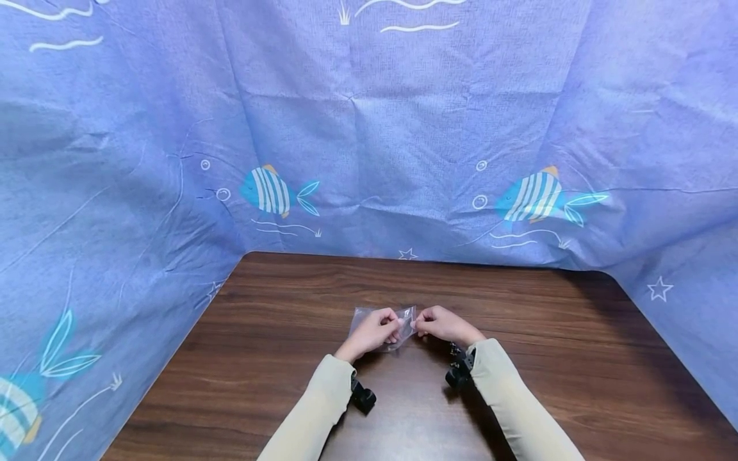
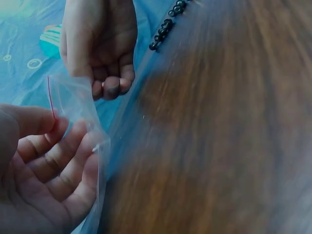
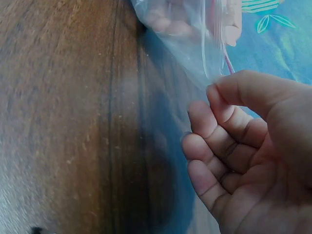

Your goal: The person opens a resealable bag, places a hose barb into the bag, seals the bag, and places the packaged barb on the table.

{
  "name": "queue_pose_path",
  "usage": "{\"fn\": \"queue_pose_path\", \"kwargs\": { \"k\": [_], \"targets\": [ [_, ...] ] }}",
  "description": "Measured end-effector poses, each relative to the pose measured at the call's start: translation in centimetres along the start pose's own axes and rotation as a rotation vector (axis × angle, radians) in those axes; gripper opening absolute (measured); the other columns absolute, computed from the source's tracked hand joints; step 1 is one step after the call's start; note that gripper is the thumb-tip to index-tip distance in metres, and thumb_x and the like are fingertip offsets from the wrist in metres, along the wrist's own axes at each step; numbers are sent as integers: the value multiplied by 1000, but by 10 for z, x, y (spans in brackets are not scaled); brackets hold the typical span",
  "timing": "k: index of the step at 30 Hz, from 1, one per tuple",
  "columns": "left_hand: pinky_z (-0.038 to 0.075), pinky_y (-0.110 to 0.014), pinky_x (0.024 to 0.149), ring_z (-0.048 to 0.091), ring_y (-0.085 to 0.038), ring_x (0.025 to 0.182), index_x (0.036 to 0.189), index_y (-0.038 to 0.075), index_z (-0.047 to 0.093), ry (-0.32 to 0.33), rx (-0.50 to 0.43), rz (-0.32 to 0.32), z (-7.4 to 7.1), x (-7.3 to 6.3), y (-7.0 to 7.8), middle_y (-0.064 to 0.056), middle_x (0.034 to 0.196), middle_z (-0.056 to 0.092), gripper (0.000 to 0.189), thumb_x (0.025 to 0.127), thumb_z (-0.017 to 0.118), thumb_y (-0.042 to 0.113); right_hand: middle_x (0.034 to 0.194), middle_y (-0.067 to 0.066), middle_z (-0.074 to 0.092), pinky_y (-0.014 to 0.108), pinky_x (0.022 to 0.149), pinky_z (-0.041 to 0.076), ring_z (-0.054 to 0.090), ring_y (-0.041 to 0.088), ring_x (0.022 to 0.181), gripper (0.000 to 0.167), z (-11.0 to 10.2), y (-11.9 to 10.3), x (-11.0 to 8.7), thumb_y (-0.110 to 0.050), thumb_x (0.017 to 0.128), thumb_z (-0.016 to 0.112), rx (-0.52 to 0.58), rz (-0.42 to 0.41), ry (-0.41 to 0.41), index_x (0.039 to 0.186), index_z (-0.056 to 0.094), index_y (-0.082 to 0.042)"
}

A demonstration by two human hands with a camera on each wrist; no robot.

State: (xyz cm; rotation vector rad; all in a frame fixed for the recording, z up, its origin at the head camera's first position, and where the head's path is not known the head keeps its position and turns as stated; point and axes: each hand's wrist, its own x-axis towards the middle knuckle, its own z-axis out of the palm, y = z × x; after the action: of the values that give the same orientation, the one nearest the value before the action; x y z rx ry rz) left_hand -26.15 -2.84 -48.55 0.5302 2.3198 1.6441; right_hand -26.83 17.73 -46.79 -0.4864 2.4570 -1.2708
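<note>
A clear plastic zip bag (image 1: 407, 315) with a red line along its zip edge is held up between both hands over the table. My left hand (image 1: 377, 330) pinches the zip edge between thumb and index finger, while its other fingers curl behind the film in the left wrist view. At the corner of the bag (image 3: 195, 53), my right hand (image 3: 243, 141) pinches with thumb and forefinger; its remaining fingers are loosely bent below. See-through film hangs down past the left hand (image 2: 48, 165), and no contents show in it.
The dark wood-grain table (image 1: 277, 294) stretches out on all sides of the hands. Blue cloth (image 1: 403, 147) printed with fish hangs behind and beside it. Black wrist cameras (image 1: 363, 397) are strapped under both cream sleeves (image 1: 314, 403).
</note>
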Motion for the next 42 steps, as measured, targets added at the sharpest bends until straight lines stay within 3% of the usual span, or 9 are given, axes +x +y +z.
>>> {"fn": "queue_pose_path", "kwargs": {
  "k": [9, 19, 32, 42],
  "targets": [
    [40, -21, 48, 50, -10, 57, 83, 2, 57, -52, 53, 0, -11, -2, -1, 1, 66, 54, 22, 97, 55, 19, 71, 5, 62, 22, 55, 36, 46, 11, 61, 26, -7, -7, -5, -18, 92, 60, -90, -4, -8, 76, 63, 2],
    [49, -22, 62, 55, -9, 63, 86, 2, 59, -127, 88, 59, -21, -1, -10, 0, 69, 57, 21, 98, 54, 19, 67, 5, 62, 20, 51, 34, 42, 7, 56, 21, -13, -6, -5, -17, 87, 62, -218, -70, -43, 74, 64, -1],
    [51, -23, 63, 56, -8, 64, 87, 2, 62, -116, 85, 71, -29, 0, -14, 1, 69, 56, 20, 97, 56, 18, 61, -9, 49, 20, 50, 31, 38, 5, 53, 23, -18, -1, -6, -17, 88, 63, -249, -76, -53, 68, 61, -7],
    [53, -24, 62, 59, -9, 61, 84, 1, 64, -94, 61, 44, -31, 0, -18, -1, 68, 61, 20, 95, 58, 16, 64, -1, 57, 20, 51, 34, 41, 6, 55, 22, -20, 1, -9, -18, 87, 64, -221, -50, -56, 70, 63, -6]
  ]
}}
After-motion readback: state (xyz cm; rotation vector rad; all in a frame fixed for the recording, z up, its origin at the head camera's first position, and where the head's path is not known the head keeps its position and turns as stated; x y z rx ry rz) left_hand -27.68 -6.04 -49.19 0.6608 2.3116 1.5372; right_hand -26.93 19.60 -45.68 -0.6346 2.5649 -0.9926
